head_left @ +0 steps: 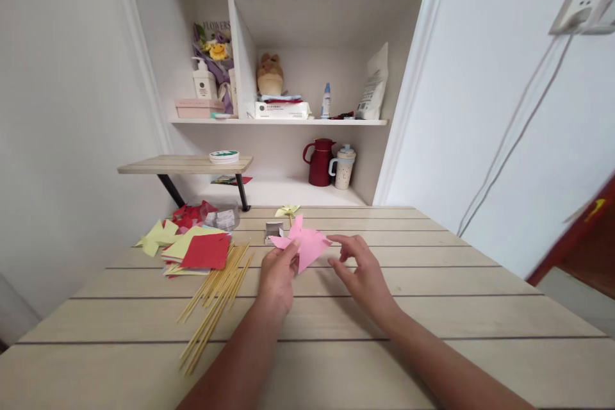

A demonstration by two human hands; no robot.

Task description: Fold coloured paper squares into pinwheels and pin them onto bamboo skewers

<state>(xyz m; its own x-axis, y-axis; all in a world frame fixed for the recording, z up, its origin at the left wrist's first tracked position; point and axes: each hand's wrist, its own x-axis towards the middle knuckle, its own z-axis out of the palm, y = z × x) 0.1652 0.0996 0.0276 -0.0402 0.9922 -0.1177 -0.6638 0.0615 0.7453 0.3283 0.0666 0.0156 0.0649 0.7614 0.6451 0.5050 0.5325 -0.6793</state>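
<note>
A pink folded paper pinwheel [307,245] is held just above the wooden table [432,307], near its middle. My left hand [277,275] pinches the pinwheel's lower left edge between thumb and fingers. My right hand [361,269] hovers at the pinwheel's right side with fingers spread and curved, fingertips close to the paper; whether they touch it is unclear. A small silver box [273,231] stands just behind the pinwheel. A small yellow paper pinwheel [287,211] lies further back.
Several thin bamboo sticks [216,295] lie to the left of my hands. A stack of red and yellow paper squares [202,251] and paper scraps [156,236] sit at the left. Shelves with a red jug [319,162] stand behind the table.
</note>
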